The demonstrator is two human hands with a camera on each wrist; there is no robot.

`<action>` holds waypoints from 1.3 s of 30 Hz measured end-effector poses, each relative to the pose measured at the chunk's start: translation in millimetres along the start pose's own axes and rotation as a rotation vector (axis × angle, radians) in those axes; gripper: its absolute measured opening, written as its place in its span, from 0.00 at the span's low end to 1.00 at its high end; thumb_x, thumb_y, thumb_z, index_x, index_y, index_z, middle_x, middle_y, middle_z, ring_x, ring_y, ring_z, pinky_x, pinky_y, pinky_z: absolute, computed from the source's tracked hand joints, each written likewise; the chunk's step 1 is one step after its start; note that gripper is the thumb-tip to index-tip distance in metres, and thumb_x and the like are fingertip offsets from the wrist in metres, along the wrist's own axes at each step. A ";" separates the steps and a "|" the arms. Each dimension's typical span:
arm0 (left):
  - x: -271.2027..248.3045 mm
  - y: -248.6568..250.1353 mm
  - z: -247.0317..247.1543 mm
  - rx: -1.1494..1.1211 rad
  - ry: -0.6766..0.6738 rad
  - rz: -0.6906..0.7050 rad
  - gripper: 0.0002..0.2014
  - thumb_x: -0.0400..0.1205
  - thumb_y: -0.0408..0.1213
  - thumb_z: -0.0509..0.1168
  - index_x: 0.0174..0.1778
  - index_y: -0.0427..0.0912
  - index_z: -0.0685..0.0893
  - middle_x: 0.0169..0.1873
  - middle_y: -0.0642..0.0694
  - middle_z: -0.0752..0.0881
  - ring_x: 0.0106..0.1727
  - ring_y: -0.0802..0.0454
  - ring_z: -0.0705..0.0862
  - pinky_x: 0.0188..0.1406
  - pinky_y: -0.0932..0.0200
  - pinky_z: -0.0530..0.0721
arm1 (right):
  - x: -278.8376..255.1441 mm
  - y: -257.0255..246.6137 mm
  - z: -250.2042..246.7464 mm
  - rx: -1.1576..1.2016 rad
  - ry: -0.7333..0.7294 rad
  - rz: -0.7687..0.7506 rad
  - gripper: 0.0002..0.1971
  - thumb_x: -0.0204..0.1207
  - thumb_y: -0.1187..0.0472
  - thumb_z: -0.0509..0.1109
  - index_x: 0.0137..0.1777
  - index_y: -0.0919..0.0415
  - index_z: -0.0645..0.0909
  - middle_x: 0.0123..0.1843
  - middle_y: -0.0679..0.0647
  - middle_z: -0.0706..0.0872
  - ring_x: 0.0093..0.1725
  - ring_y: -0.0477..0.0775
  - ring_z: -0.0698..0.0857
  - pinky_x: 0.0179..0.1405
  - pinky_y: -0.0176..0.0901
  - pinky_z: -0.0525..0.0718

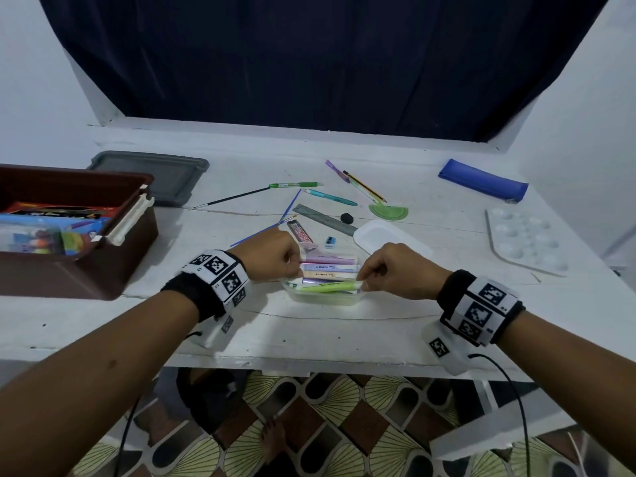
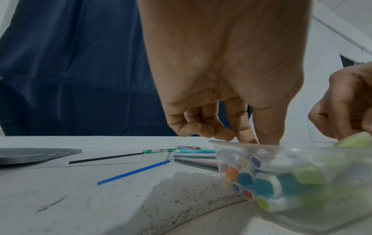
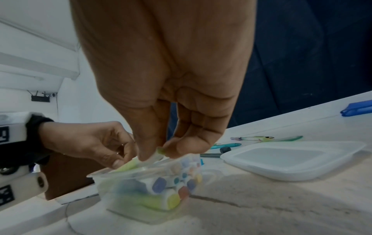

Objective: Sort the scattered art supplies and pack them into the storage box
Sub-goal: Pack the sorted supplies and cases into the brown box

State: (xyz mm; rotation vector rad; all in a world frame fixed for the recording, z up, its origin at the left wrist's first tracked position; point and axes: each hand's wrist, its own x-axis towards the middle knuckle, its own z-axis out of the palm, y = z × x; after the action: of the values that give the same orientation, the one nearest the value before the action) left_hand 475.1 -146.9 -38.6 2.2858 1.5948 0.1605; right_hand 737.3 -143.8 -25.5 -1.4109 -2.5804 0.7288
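Note:
A clear plastic container (image 1: 323, 299) of pastel highlighters sits at the table's front centre. A light green highlighter (image 1: 327, 287) lies across the top of it. My right hand (image 1: 361, 284) pinches its right end between thumb and forefinger, as the right wrist view shows (image 3: 159, 152). My left hand (image 1: 296, 268) reaches thumb and forefinger inside the container's left rim (image 2: 221, 142), with the thumb on the highlighter's other end (image 3: 128, 165); its other fingers are curled. The brown storage box (image 1: 69, 270) stands open at the left, holding crayon packs.
Behind the container lie its white lid (image 1: 389, 235), a ruler (image 1: 323, 220), brushes, pens, a pencil, a green protractor (image 1: 389, 212), a black eraser and a small sharpener. A grey lid (image 1: 151, 173) is at back left, a blue pencil case (image 1: 481, 180) and white palette (image 1: 526, 242) at right.

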 end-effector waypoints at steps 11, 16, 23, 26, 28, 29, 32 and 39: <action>2.8 2.2 0.2 0.020 -0.004 -0.020 0.11 0.76 0.39 0.73 0.26 0.47 0.86 0.31 0.50 0.90 0.36 0.55 0.85 0.38 0.58 0.81 | 10.8 -15.2 0.0 -0.040 -0.110 -0.023 0.09 0.71 0.59 0.80 0.51 0.57 0.89 0.32 0.45 0.83 0.33 0.43 0.79 0.35 0.32 0.72; 5.0 0.0 -1.6 -0.002 -0.034 -0.048 0.10 0.74 0.43 0.76 0.28 0.44 0.89 0.28 0.53 0.89 0.37 0.57 0.86 0.36 0.58 0.81 | 12.5 -16.3 -0.3 -0.051 -0.122 -0.022 0.09 0.73 0.59 0.79 0.52 0.58 0.90 0.35 0.43 0.84 0.36 0.43 0.80 0.35 0.28 0.71; 7.6 2.7 -3.7 0.036 -0.075 -0.050 0.10 0.75 0.43 0.76 0.29 0.46 0.88 0.25 0.57 0.85 0.32 0.58 0.82 0.34 0.60 0.78 | 16.5 -19.2 0.6 -0.079 -0.110 -0.034 0.08 0.74 0.63 0.77 0.52 0.61 0.91 0.36 0.41 0.86 0.35 0.40 0.80 0.37 0.27 0.72; 6.9 3.4 -4.0 0.031 -0.071 -0.061 0.10 0.75 0.44 0.76 0.30 0.45 0.89 0.26 0.56 0.85 0.33 0.57 0.82 0.33 0.60 0.77 | 17.8 -21.0 2.2 -0.044 -0.084 -0.042 0.04 0.72 0.65 0.77 0.46 0.60 0.91 0.31 0.39 0.84 0.34 0.39 0.81 0.37 0.29 0.74; 6.3 3.1 -3.7 0.030 -0.065 -0.063 0.10 0.75 0.44 0.75 0.31 0.45 0.89 0.26 0.55 0.85 0.34 0.56 0.83 0.33 0.60 0.77 | 18.9 -22.4 2.7 -0.027 -0.087 -0.047 0.03 0.73 0.65 0.76 0.43 0.60 0.91 0.33 0.40 0.86 0.35 0.37 0.82 0.37 0.27 0.75; 5.9 2.9 -3.4 0.031 -0.064 -0.062 0.10 0.75 0.44 0.75 0.31 0.45 0.89 0.26 0.56 0.85 0.35 0.55 0.83 0.33 0.60 0.77 | 19.2 -23.3 3.2 -0.035 -0.086 -0.054 0.03 0.73 0.65 0.76 0.43 0.60 0.91 0.32 0.41 0.85 0.34 0.38 0.82 0.37 0.27 0.76; 5.9 3.4 -3.8 0.035 -0.061 -0.059 0.10 0.76 0.43 0.75 0.29 0.47 0.88 0.25 0.57 0.84 0.35 0.55 0.83 0.33 0.61 0.76 | 21.2 -25.9 8.0 -0.135 -0.081 -0.084 0.04 0.71 0.65 0.76 0.45 0.60 0.90 0.30 0.42 0.81 0.31 0.41 0.77 0.37 0.34 0.76; 6.9 4.0 -3.8 0.007 -0.051 -0.057 0.10 0.76 0.43 0.75 0.29 0.49 0.87 0.27 0.57 0.86 0.32 0.59 0.83 0.32 0.63 0.74 | 23.6 -30.1 4.8 -0.156 -0.094 -0.117 0.03 0.73 0.64 0.75 0.41 0.61 0.91 0.28 0.37 0.81 0.29 0.32 0.80 0.32 0.22 0.73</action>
State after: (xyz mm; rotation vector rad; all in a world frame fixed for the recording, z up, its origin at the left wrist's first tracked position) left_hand 480.0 -141.0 -34.4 2.2287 1.6350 0.0825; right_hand 699.5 -139.8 -18.9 -1.2800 -2.8200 0.6024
